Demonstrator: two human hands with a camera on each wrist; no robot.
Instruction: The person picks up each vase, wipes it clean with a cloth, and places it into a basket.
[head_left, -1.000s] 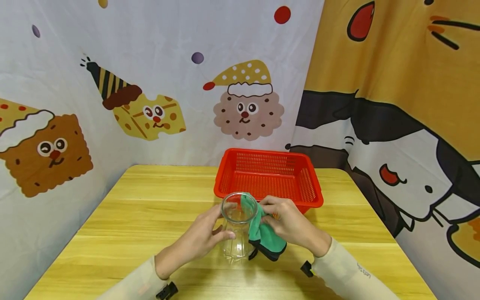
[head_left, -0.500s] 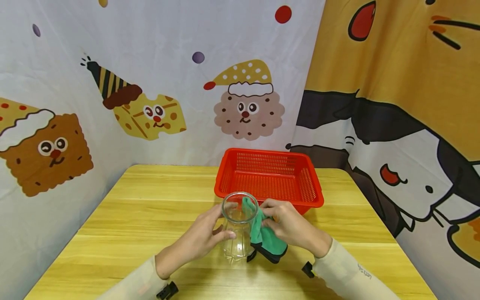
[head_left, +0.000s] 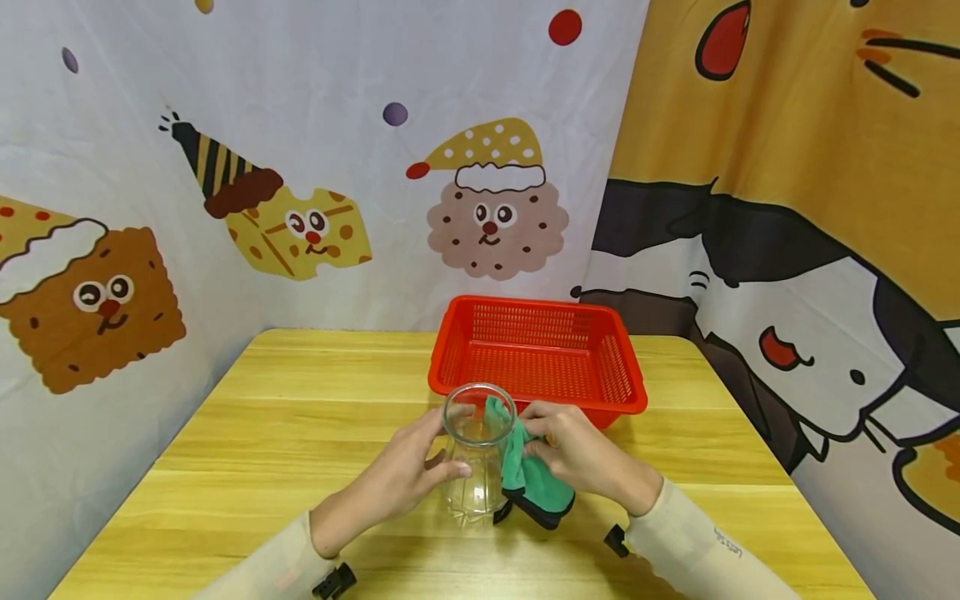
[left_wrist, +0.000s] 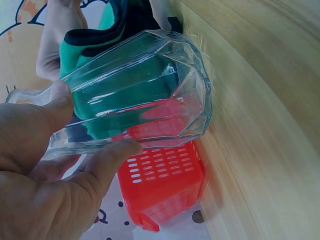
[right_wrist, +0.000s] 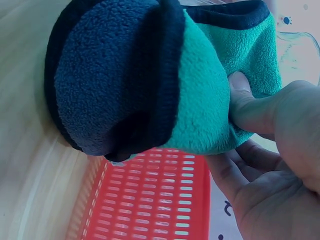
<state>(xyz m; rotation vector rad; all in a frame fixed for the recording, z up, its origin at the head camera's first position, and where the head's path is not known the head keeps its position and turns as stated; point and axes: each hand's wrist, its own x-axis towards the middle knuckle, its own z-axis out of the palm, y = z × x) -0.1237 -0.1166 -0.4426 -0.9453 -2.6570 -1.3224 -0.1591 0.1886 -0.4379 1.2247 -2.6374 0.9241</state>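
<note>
A clear faceted glass vase [head_left: 474,487] stands upright near the middle of the table, its round mouth facing up. My left hand [head_left: 408,462] grips it from the left, thumb and fingers around its side. On the other side, my right hand [head_left: 581,446] pinches a green cloth [head_left: 546,485] with dark edging. One end of the cloth lies at the vase's rim, and the rest hangs beside the glass. Its dark blue-grey underside [right_wrist: 110,75] shows in the right wrist view. Through the vase [left_wrist: 140,90] in the left wrist view, the green cloth is visible.
A red perforated plastic basket [head_left: 633,392] stands just behind the vase and right hand. The wooden table [head_left: 300,417] runs back to a patterned cloth backdrop [head_left: 337,108], with a second curtain [head_left: 840,150] along the right.
My right hand and the cloth have shifted slightly down along the vase's right side, mostly in the earlier half second. The left hand and the vase have stayed in place.
</note>
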